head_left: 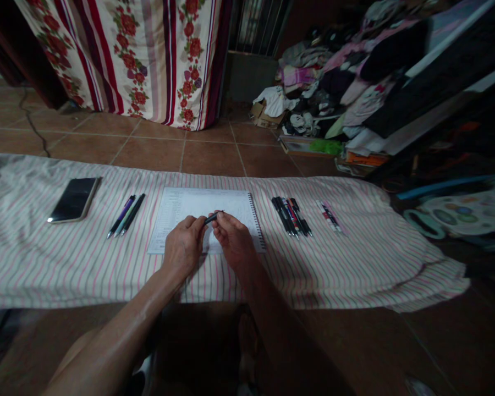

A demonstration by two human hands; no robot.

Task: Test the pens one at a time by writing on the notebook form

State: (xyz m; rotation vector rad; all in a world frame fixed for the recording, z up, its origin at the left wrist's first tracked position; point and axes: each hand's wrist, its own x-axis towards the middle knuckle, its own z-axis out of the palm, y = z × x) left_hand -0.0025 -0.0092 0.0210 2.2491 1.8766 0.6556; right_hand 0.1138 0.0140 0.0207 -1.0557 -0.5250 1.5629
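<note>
Dark pen [213, 218] held roughly level between both hands, just above the spiral notebook [181, 206] that lies mid-cloth near the far edge of the striped cloth [45, 258]. Left hand [184, 245] pinches one end, thumb and fingertips closed on it; right hand [235, 242] pinches the other end the same way, other fingers curled in. Three pens [126, 215] lie left of the notebook, phone [74, 199] further toward the cloth's left end, bunch of black and red pens [292, 216] right of the notebook.
</note>
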